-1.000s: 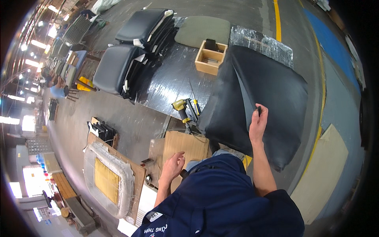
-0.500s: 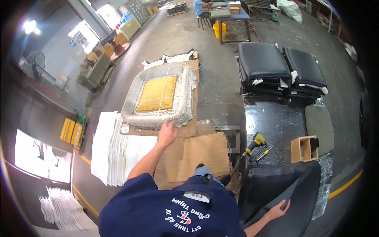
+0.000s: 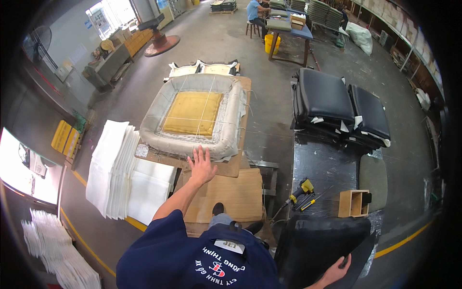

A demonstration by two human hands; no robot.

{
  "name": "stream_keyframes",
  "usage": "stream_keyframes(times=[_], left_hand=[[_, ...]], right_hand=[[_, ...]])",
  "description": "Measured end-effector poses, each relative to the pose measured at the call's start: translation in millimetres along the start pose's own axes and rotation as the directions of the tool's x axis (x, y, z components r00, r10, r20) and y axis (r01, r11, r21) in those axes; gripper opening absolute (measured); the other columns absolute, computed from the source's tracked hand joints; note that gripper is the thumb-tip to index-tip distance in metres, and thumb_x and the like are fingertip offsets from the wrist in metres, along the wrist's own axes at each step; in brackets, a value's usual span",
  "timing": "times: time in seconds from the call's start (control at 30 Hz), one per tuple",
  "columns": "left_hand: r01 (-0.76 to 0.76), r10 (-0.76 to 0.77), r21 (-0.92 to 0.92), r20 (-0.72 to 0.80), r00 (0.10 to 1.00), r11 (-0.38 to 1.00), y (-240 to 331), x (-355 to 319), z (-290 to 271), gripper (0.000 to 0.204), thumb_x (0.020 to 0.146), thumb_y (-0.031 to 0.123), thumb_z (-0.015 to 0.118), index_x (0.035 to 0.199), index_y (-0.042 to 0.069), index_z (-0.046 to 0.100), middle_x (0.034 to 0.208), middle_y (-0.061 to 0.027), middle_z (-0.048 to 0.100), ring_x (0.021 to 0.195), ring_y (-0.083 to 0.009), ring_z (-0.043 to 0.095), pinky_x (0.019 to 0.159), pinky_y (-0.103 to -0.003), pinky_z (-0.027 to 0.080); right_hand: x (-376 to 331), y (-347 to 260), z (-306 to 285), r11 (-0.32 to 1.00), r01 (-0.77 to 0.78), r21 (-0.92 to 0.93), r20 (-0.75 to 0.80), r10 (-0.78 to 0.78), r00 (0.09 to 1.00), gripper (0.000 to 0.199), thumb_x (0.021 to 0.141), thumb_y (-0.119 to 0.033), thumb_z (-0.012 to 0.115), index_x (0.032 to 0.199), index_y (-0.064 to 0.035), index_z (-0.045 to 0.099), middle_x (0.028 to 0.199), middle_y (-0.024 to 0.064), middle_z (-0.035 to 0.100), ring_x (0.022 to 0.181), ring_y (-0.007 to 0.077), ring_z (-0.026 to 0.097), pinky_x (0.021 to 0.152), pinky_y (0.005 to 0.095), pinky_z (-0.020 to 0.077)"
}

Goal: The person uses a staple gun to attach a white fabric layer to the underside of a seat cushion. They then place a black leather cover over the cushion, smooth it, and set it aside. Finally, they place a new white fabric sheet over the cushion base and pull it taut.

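Note:
My left hand (image 3: pixel 202 167) is open, fingers spread, at the near rim of a rectangular ring-shaped grey padded piece (image 3: pixel 221 147). A yellow tufted cushion (image 3: pixel 192 113) lies inside that ring, with thin strings crossing over it. Beneath them is a brown board (image 3: pixel 231 166). At the lower right my right hand (image 3: pixel 338 270) is closed on the edge of a black leather-like sheet (image 3: pixel 322 241). Part of the sheet runs out of sight behind my body and arm.
Black padded seats (image 3: pixel 322 96) are stacked at right. A yellow-black power tool (image 3: pixel 303 188), a screwdriver (image 3: pixel 307 204) and a wooden box (image 3: pixel 352 203) lie nearer. White sheets (image 3: pixel 110 168) stand left; brown cardboard (image 3: pixel 236 192) is by my feet. A person (image 3: pixel 255 12) sits at a far table.
The view has shifted. My left hand has spread its fingers at the padded rim. The black sheet's folded-back grey underside no longer shows, and my right hand still grips its edge.

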State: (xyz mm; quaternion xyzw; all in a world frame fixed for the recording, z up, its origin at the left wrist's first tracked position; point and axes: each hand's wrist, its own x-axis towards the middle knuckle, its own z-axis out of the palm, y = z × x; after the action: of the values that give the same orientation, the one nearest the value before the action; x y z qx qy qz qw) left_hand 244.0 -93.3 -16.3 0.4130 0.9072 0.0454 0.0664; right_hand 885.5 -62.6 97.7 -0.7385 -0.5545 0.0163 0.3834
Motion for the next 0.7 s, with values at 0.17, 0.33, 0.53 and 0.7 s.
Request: stream_keyframes(times=[0.17,0.33,0.53,0.7], left_hand=[[-0.081,0.080,-0.010,-0.081,0.994,0.997,-19,-7,-3,0.096,0.084,0.036,0.071,0.159,0.005,0.020,0.164,-0.0278,0.012,0.151,-0.0468,0.012,0.115,-0.074,0.012],[-0.182,0.166,-0.111,-0.141,0.976,0.977,-25,2,0,0.088,0.083,0.033,0.071,0.156,0.007,0.030,0.161,-0.0278,0.019,0.149,-0.0452,0.017,0.116,-0.070,0.014],[-0.271,0.216,-0.304,-0.202,0.955,0.913,-38,-5,-25,0.067,0.085,0.029,0.071,0.145,0.012,0.049,0.155,-0.0242,0.031,0.145,-0.0446,0.024,0.117,-0.065,0.020],[-0.389,0.324,-0.559,-0.216,0.921,0.732,-39,-20,-19,0.059,0.087,0.026,0.071,0.141,0.012,0.054,0.150,-0.0216,0.041,0.139,-0.0446,0.035,0.116,-0.056,0.031]], right_hand=[[-10,-121,-56,0.999,-0.045,0.021,-0.067,0.046,0.997,0.024,0.094,-0.013,0.068,0.111,0.0029,0.074,0.109,0.0215,0.074,0.099,0.0304,0.071,0.091,0.0379,0.0560],[-13,-216,-129,0.991,0.118,-0.062,0.043,-0.115,0.992,0.024,0.095,-0.013,0.070,0.111,0.0043,0.074,0.105,0.0199,0.075,0.095,0.0281,0.071,0.090,0.0368,0.0554],[-23,-283,-192,0.937,0.348,0.023,0.213,-0.344,0.914,0.022,0.094,-0.006,0.070,0.108,0.0095,0.073,0.106,0.0205,0.074,0.095,0.0273,0.070,0.090,0.0388,0.0550],[-43,-303,-216,0.571,0.768,0.289,-0.131,-0.771,0.623,0.027,0.085,0.002,0.074,0.108,0.0036,0.060,0.084,0.0193,0.068,0.080,0.0343,0.066,0.076,0.0406,0.0567]])
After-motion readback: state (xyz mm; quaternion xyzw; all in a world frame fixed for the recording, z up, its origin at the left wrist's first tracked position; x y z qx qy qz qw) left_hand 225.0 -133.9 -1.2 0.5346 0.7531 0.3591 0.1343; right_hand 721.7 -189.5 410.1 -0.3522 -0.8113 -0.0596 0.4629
